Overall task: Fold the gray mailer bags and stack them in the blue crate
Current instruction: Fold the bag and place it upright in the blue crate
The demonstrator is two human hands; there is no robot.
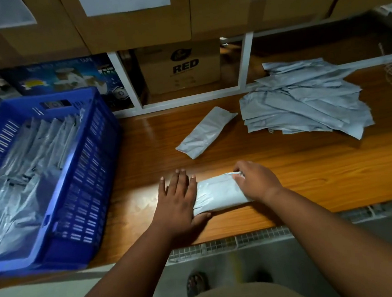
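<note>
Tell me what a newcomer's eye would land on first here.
First, the two hands at the front edge of the wooden table: the left hand lies flat at one end of a folded gray mailer bag, the right hand grips the other end. Next, the blue crate of folded bags at left, then the loose pile of gray bags at right.

The bench [287,176] is faced in wood-grain veneer with a smooth, glossy finish; lamp glare is reflected near its front edge. The blue crate [92,162] is moulded from hard plastic with slotted walls and a slight sheen. The gray mailer bags [305,105] are made of thin plastic film, smooth, creased and faintly shiny. The boxes [131,19] above are matt brown cardboard, sealed with tape and labelled with white paper.
</note>
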